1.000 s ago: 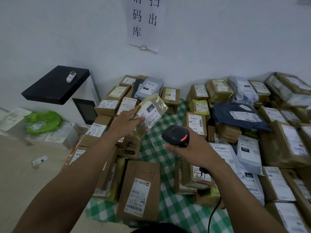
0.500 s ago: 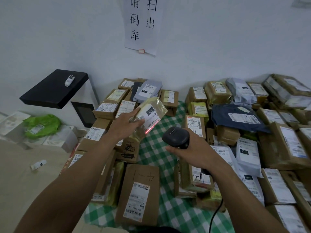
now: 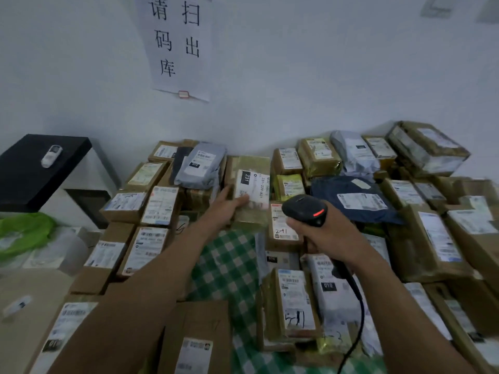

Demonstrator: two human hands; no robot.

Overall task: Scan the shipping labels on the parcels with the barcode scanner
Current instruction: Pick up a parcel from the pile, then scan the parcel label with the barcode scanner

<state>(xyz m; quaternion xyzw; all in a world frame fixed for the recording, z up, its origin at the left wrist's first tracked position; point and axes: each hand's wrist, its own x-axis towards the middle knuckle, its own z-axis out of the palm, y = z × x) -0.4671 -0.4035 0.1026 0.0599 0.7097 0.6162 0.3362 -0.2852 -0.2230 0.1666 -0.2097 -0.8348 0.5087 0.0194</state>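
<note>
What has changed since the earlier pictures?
The left hand carried the parcel labelled 231 away from the person, toward the wall; the red scan line is gone from its label. The right hand still grips the barcode scanner, and the left still holds the parcel.

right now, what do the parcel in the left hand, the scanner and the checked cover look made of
Parcel: likely cardboard under yellowish plastic film or tape, slightly shiny; white paper label.
Scanner: black plastic, matte, moulded rounded head with a red light.
Cover: green-and-white check, probably cloth, dull; blur leaves vinyl possible.
</note>
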